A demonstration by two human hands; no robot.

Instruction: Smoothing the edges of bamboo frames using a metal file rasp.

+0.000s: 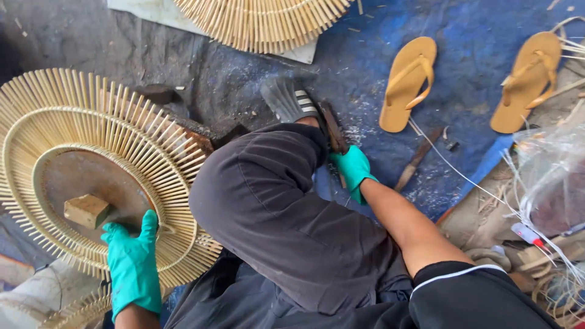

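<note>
A blue tarp [481,79] covers the floor at the upper right, worn grey and dark towards the left. The person sits on it with one knee [262,183] raised in dark trousers, the foot in a grey sandal [286,100] with white stripes.

At the left lies a round frame [122,140] of pale bamboo slats set like spokes between rings, around a brown disc [97,183]. A small wooden block [87,211] rests on that disc. A second frame [262,24] of the same kind lies at the top edge, partly on a white sheet [146,11].

Two tan flip-flops [409,82] lie on the tarp at the upper right, well apart from each other. A clear plastic bag [551,176] and loose white strips [463,176] sit at the right edge.

The left hand [133,262], in a teal glove, rests on the near rim of the round frame, fingers spread flat over the slats, the thumb up near the disc and just beside the block.

The right hand [353,170], also gloved in teal, is curled around the handle of a dark blade [334,128], which points up beside the sandal. A brown stick [417,159] lies on the tarp just right of this hand, not touching it.
</note>
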